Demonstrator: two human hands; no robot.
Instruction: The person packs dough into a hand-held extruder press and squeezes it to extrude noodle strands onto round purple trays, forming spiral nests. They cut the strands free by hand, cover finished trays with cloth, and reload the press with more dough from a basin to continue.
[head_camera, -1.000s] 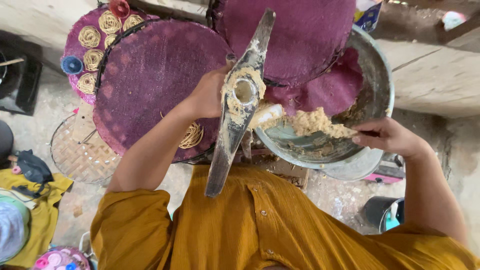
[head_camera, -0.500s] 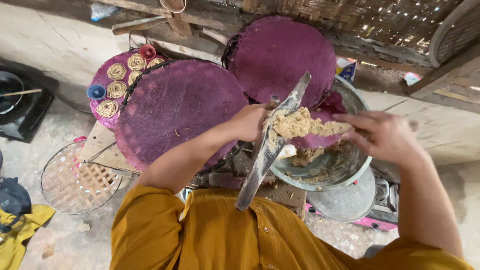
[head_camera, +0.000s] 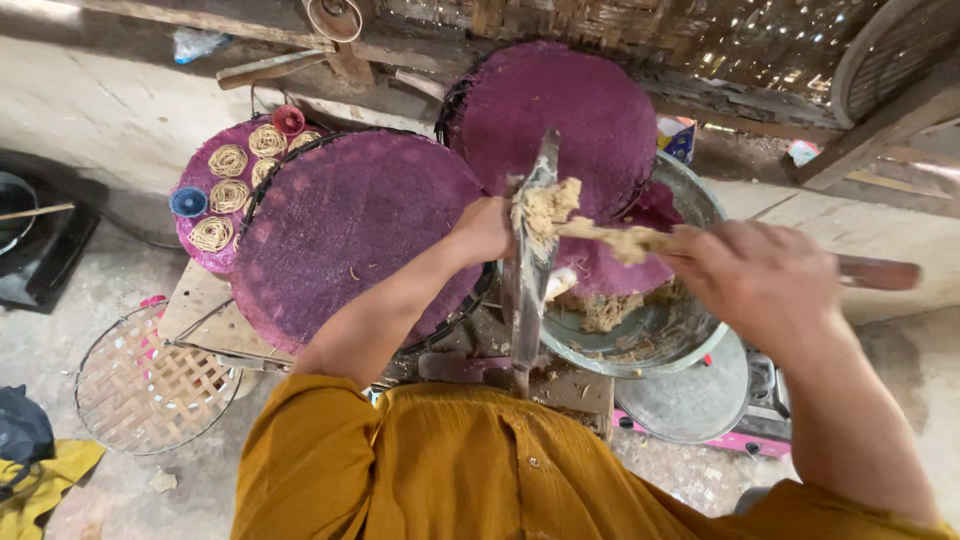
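My left hand (head_camera: 485, 228) grips a long metal press (head_camera: 528, 300) and holds it upright over the rim of a metal bowl (head_camera: 700, 335). A lump of beige dough (head_camera: 545, 205) sits on top of the press. My right hand (head_camera: 760, 275) is shut on a wooden stick (head_camera: 880, 272) that lies level. Its dough-coated tip touches the lump on the press. More dough (head_camera: 605, 312) lies in the bowl beneath, partly under a purple cloth (head_camera: 610, 262).
Two round purple woven trays (head_camera: 350, 230) (head_camera: 570, 110) lean side by side behind the bowl. A smaller purple tray (head_camera: 195, 235) at the left holds several coiled noodle rounds (head_camera: 228, 160). A woven basket (head_camera: 150, 385) lies on the floor. A metal lid (head_camera: 690, 400) rests below the bowl.
My right hand has come up out of the bowl and now presses the dough-coated stick against the top of the press. The view has tilted up and the press stands more upright.
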